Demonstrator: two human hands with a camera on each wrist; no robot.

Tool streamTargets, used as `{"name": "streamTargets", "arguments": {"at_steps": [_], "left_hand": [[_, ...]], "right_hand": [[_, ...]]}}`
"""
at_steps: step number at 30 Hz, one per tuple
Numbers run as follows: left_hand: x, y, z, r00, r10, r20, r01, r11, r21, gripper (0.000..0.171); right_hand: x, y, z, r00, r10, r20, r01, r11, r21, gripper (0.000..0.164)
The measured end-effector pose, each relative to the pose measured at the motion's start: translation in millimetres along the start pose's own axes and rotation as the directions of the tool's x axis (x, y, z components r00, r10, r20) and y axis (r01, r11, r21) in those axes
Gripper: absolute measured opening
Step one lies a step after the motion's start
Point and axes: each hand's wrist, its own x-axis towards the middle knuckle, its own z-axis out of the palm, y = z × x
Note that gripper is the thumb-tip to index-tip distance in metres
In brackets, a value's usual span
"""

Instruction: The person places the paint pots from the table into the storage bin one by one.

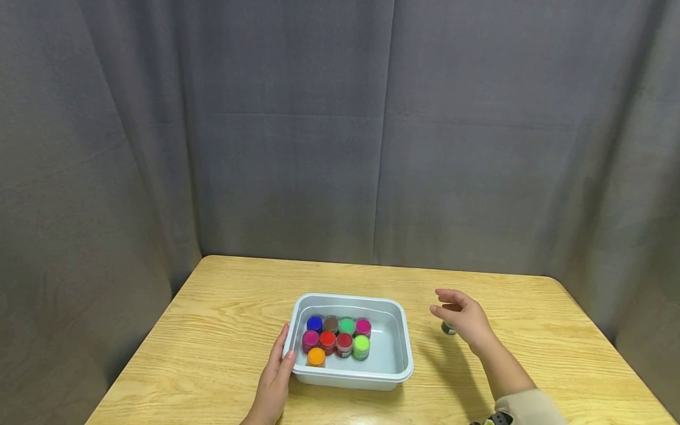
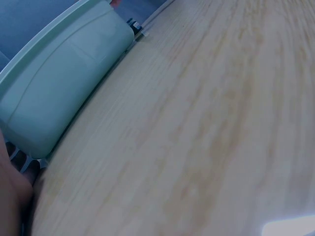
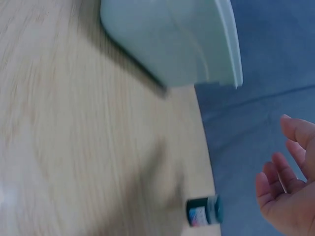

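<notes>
A pale grey-blue plastic tub (image 1: 366, 374) sits in front of me with several small paint jars grouped in its left part, among them a blue jar (image 1: 314, 324), a lime green jar (image 1: 361, 347) and an orange jar (image 1: 316, 356). My left hand (image 1: 273, 378) holds the tub at its left end, thumb by the rim and fingers along the outer wall. To the right of the tub, my right hand (image 1: 467, 321) hovers with loosely bent fingers and holds nothing. A dark green paint jar (image 3: 203, 211) stands on the table below it, partly hidden by that hand in the head view.
The wooden table (image 1: 239, 295) has rounded far corners. Grey curtains (image 1: 287, 177) hang behind it and along both sides. Inside the tub, bare floor (image 1: 386, 348) shows to the right of the jars.
</notes>
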Motion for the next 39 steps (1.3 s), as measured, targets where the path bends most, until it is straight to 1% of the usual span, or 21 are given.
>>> {"name": "streamTargets", "arguments": {"at_steps": [7,11,15,21,25,32,39], "left_hand": [[0.5,-1.1,-0.3,1.0,0.007,-0.001,-0.007,1.0,0.006,0.055],[0.8,-1.6,-0.4,1.0,0.01,0.0,-0.01,1.0,0.002,0.055],[1.0,-1.2,-0.5,1.0,0.007,0.005,-0.007,1.0,-0.002,0.056],[0.8,-0.1,-0.4,1.0,0.003,0.01,-0.003,1.0,-0.011,0.056],[0.5,-0.2,-0.2,1.0,0.002,0.01,-0.002,1.0,-0.015,0.056],[0.3,-1.2,0.5,1.0,-0.002,0.006,0.002,1.0,-0.013,0.056],[0.7,2.0,-0.1,1.0,-0.016,-0.004,0.016,1.0,0.02,0.057]], "right_hand": [[-1,16,-10,0.999,0.045,-0.014,-0.045,0.999,-0.021,0.059],[-1,24,-13,0.997,0.073,-0.015,-0.073,0.997,-0.002,0.062],[3,36,-13,0.994,0.102,-0.032,-0.102,0.995,0.017,0.064],[9,53,-11,0.993,0.107,-0.041,-0.108,0.994,-0.024,0.066],[10,58,-9,0.993,0.111,-0.032,-0.112,0.993,-0.023,0.067],[11,65,-6,0.989,0.147,-0.021,-0.146,0.989,0.029,0.067],[14,72,-3,0.987,0.155,-0.044,-0.154,0.988,0.014,0.065]]}}
